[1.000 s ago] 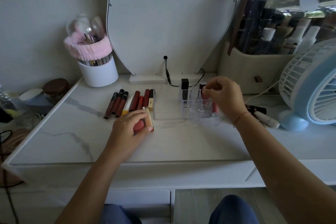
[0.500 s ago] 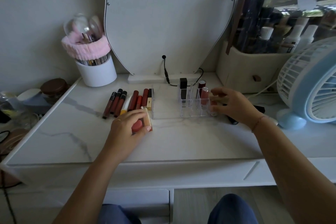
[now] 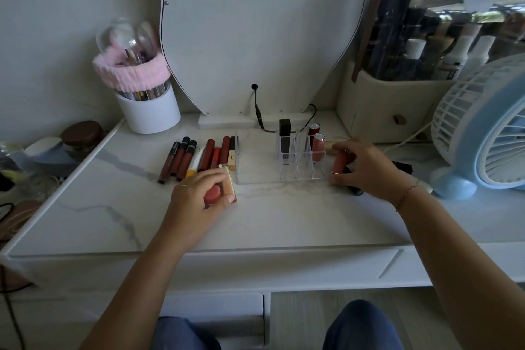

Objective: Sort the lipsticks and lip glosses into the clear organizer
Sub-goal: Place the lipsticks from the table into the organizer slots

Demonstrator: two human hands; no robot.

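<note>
Nearest me, my left hand [image 3: 203,193] sits flat on the table [image 3: 284,221], fingers curled down and clamped over a red round-ended tube [image 3: 213,194] and a gold-edged stick [image 3: 229,182]; I read that as staging the next pieces and stopping them from rolling. My right hand [image 3: 362,169] is just right of the clear organizer [image 3: 295,163], fingers closed around a pink lip gloss [image 3: 339,163], which stands roughly upright with its base at table level, outside the organizer wall. A dark tube [image 3: 353,189] lies under that palm; I can't tell whether it's gripped. The organizer sits between the hands, so both can feed it. Its right cells hold a black lipstick [image 3: 285,136], a dark red lipstick [image 3: 313,131] and a pink gloss with a silver cap [image 3: 318,143], all upright; the front cells and the flat left section look empty. The row of unsorted tubes [image 3: 199,156] lies side by side just left of the organizer, behind my left hand. Further back are a white brush cup [image 3: 147,111], the mirror [image 3: 261,28] and a fan [image 3: 488,125]. Versus half a second ago: the right hand has slid off the organizer's right edge and come down onto the pink gloss beside it. The left hand hasn't moved, the organizer's contents are the same, and the view has shifted only slightly.
</note>
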